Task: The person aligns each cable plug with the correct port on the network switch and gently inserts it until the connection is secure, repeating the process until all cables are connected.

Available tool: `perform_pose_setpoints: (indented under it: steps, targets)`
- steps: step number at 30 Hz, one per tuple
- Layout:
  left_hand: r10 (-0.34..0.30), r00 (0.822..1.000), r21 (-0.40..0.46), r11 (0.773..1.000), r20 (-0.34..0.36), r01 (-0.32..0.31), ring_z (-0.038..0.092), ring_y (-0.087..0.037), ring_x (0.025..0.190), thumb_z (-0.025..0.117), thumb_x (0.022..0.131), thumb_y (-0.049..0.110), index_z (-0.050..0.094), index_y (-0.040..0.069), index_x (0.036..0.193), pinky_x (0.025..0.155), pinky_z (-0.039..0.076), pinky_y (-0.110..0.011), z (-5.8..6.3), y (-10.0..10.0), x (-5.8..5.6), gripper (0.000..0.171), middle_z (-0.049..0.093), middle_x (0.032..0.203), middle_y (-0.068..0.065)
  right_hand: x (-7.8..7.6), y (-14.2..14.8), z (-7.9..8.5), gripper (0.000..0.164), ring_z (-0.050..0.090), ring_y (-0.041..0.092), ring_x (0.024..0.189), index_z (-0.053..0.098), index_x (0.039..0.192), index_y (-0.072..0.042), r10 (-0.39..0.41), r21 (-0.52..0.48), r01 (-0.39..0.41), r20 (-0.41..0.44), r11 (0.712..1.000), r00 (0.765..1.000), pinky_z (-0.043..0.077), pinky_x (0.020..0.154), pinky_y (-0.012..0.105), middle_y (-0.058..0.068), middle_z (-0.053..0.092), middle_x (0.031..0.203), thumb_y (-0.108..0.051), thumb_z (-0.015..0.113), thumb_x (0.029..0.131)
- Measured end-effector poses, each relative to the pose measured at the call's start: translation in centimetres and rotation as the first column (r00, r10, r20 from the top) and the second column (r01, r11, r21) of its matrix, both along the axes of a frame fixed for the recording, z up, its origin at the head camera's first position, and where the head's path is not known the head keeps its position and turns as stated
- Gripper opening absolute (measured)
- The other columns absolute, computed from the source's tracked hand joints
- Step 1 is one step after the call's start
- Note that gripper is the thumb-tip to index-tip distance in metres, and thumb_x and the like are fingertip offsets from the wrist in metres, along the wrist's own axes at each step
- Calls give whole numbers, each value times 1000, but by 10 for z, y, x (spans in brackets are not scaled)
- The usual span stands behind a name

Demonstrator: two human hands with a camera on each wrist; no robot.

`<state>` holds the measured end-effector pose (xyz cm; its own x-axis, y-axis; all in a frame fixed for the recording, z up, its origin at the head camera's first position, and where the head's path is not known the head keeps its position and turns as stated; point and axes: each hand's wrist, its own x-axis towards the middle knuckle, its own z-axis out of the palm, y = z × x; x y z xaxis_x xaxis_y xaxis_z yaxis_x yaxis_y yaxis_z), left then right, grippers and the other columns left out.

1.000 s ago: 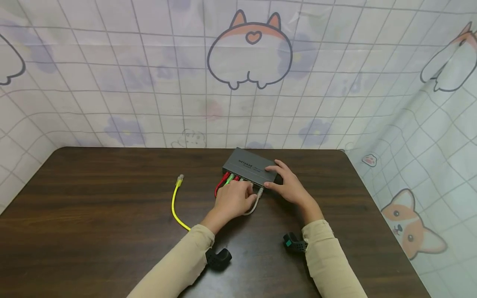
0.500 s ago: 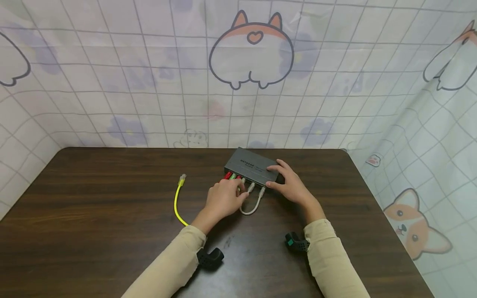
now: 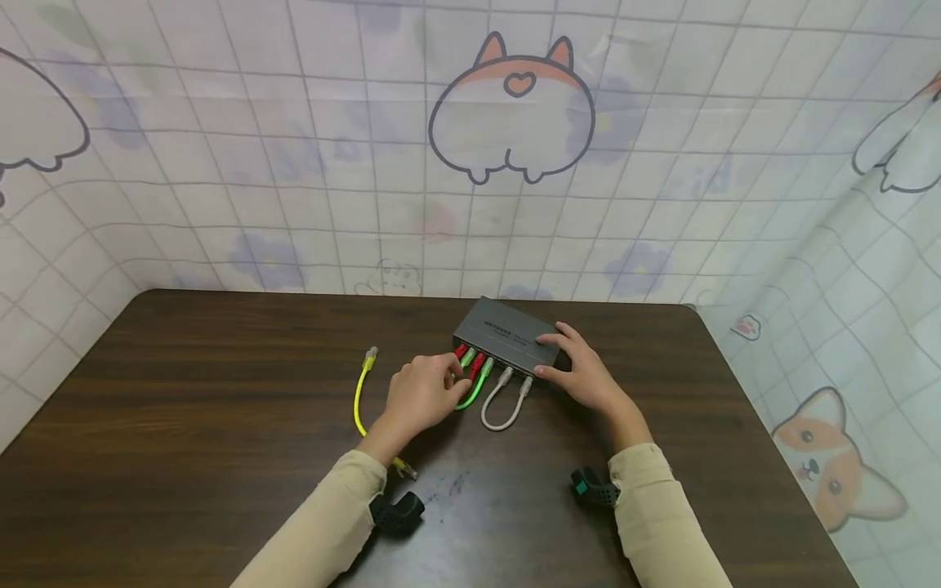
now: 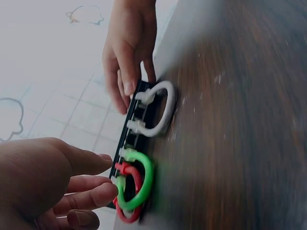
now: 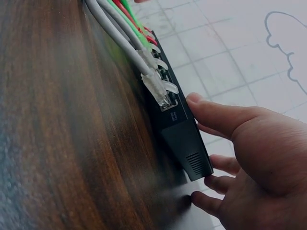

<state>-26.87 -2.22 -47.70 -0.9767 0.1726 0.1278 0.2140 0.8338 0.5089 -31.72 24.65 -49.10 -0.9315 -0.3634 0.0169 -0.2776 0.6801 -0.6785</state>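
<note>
A dark grey Netgear network switch (image 3: 515,327) lies at the back of the table. Short looped Ethernet cables are plugged along its front: a red one (image 4: 138,181), a green one (image 4: 150,175) and a white-grey one (image 4: 170,108). My left hand (image 3: 422,394) hovers just left of the red and green loops, thumb and fingers apart and holding nothing. With my right hand (image 3: 584,374) I grip the switch's right end, the thumb at its front top edge, as the right wrist view shows too. Plugs of the grey cable (image 5: 154,88) sit beside that thumb.
A loose yellow Ethernet cable (image 3: 358,400) lies left of the switch, passing under my left wrist, with its other plug (image 3: 406,469) showing nearer me. The brown wooden table (image 3: 220,425) ends at a patterned curtain (image 3: 331,163) behind and to the right.
My left hand has drawn away from the switch's ports toward the left, uncovering the green, red and grey loops. My right hand stays on the switch. The camera view has shifted slightly left.
</note>
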Motion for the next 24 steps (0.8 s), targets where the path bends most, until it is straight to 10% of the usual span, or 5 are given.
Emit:
perform_pose_setpoints:
  steps: [24]
  targets:
    - [125, 992, -18, 992, 12, -125, 50, -12, 54, 68, 88, 34, 70, 17, 97, 47, 38, -27, 8, -57, -5, 19, 62, 70, 6, 0, -1, -1, 52, 21, 46, 144, 49, 138, -11, -8, 7, 8, 2, 1000, 1000, 25, 108, 66, 21, 17, 159, -27, 66, 92]
